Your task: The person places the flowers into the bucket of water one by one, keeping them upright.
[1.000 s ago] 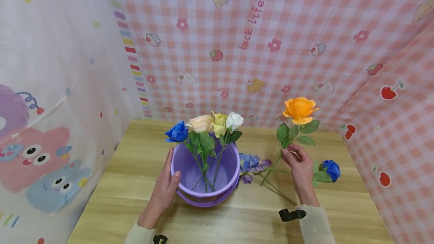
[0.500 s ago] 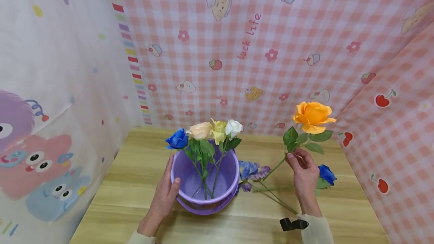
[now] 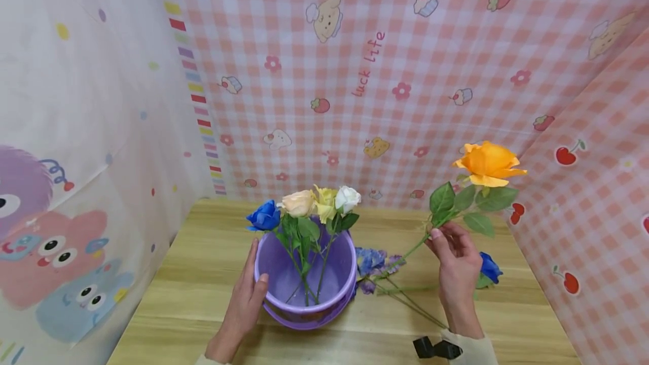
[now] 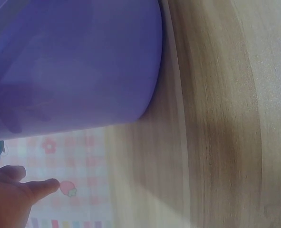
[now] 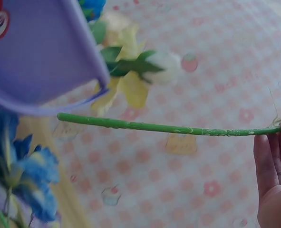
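Note:
An orange artificial rose (image 3: 488, 163) with green leaves is in my right hand (image 3: 458, 275), which pinches its stem just below the leaves. In the right wrist view the bare green stem (image 5: 159, 128) runs left from the fingertips, and its cut end overlaps the bucket's edge. My left hand (image 3: 243, 297) lies along the left side of a purple bucket (image 3: 337, 297), fingers straight and thumb at the rim. Inside the bucket lean a blue rose (image 3: 265, 216), a peach rose (image 3: 297, 203), a yellow flower (image 3: 327, 201) and a white rose (image 3: 347, 199).
Blue and purple flowers (image 3: 372, 261) lie on the wooden table (image 3: 167, 292) to the right of the bucket. Another blue rose (image 3: 490, 268) lies partly hidden behind my right hand. A pink checked cloth (image 3: 304, 128) hangs behind the table.
My right hand has shifted to the right with the orange rose, whose bloom now leans further right. The left hand stays by the bucket. The head view has tilted up slightly.

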A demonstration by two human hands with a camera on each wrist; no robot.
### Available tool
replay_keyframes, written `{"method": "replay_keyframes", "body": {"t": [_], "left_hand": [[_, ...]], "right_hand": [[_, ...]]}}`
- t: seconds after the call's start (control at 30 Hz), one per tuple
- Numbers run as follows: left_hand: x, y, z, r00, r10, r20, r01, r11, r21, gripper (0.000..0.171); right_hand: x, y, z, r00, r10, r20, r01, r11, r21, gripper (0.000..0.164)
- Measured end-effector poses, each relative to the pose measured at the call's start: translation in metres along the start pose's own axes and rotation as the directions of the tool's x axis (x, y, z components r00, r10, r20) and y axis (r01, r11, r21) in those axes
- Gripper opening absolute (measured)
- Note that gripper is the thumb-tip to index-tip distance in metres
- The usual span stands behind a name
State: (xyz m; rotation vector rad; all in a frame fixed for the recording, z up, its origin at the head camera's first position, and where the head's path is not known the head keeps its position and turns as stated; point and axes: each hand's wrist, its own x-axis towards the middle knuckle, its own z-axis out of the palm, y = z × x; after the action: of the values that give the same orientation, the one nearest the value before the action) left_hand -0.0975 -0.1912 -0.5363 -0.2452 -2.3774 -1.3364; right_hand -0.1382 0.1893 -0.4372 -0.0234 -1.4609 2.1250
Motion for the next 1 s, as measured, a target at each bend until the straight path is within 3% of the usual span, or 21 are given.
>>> {"method": "replay_keyframes", "body": {"t": [0.37,0.63,1.0], "left_hand": [[-0.002,0.001,0.0,1.0,-0.026,-0.004,0.026,1.0,0.007,0.071],[-0.005,-0.002,0.001,1.0,-0.015,-0.013,0.015,1.0,-0.003,0.071],[-0.001,-0.002,0.001,1.0,0.013,-0.007,-0.013,1.0,-0.025,0.068]], "right_hand": [[-0.009,-0.022,0.027,0.999,-0.029,0.039,0.026,0.996,0.086,0.022],[-0.02,-0.024,0.046,0.996,-0.01,0.089,-0.003,0.989,0.145,0.017],[-0.032,-0.011,0.071,0.991,0.009,0.134,-0.018,0.997,0.071,0.018]]}}
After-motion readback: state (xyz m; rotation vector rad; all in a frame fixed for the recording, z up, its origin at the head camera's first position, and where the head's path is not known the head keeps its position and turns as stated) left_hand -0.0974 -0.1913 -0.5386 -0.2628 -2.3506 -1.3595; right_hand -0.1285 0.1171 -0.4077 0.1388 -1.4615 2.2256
